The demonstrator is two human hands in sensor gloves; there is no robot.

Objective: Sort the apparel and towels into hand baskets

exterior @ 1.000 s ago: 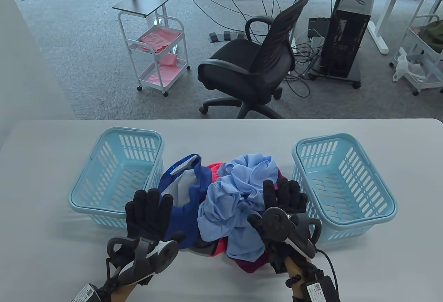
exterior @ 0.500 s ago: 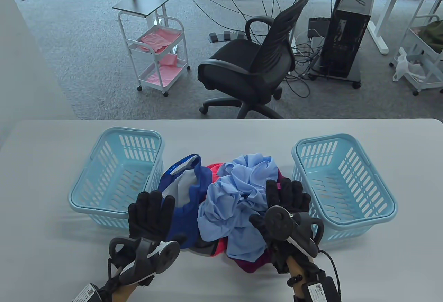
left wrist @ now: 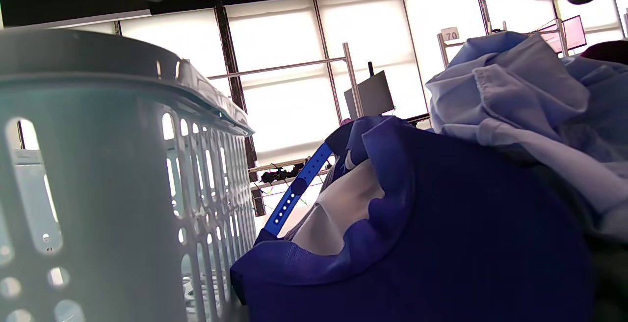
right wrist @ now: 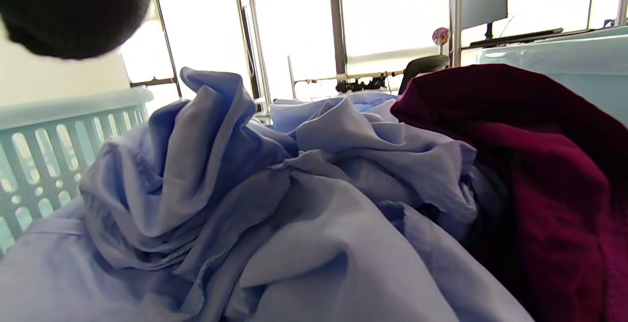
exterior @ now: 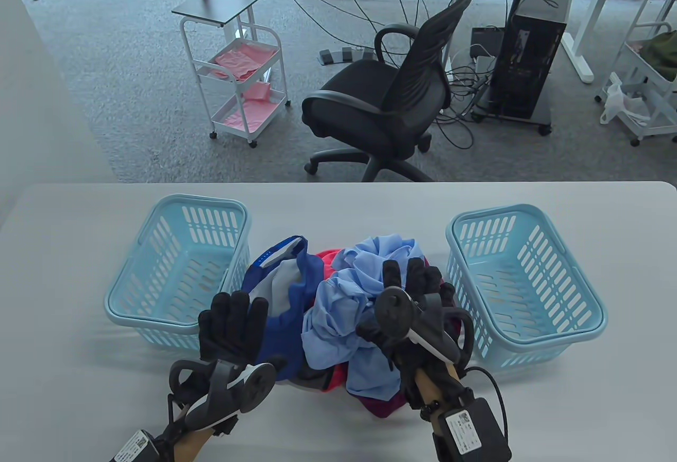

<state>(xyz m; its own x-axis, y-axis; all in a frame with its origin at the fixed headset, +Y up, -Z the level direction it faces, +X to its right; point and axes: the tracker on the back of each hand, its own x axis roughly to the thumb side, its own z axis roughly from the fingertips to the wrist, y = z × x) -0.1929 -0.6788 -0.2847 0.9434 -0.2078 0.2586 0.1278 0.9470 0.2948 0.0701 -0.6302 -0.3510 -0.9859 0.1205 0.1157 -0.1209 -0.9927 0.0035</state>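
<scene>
A pile of clothes lies between two light blue baskets. On top is a crumpled light blue shirt point(exterior: 354, 298), with a dark blue and grey garment point(exterior: 283, 292) at its left and maroon cloth point(exterior: 386, 406) at the front. My left hand point(exterior: 232, 324) is open with fingers spread, beside the dark blue garment and the left basket point(exterior: 180, 271). My right hand point(exterior: 415, 284) is open above the right side of the light blue shirt, holding nothing. In the right wrist view the light blue shirt point(right wrist: 274, 204) and maroon cloth point(right wrist: 530, 174) fill the frame.
The right basket point(exterior: 523, 282) stands empty at the pile's right; the left basket is empty too and shows close in the left wrist view point(left wrist: 108, 174). Beyond the table's far edge stand an office chair point(exterior: 391, 97) and a white cart point(exterior: 238, 75).
My right hand has moved left and forward from beside the right basket to over the light blue shirt. My left hand has barely shifted.
</scene>
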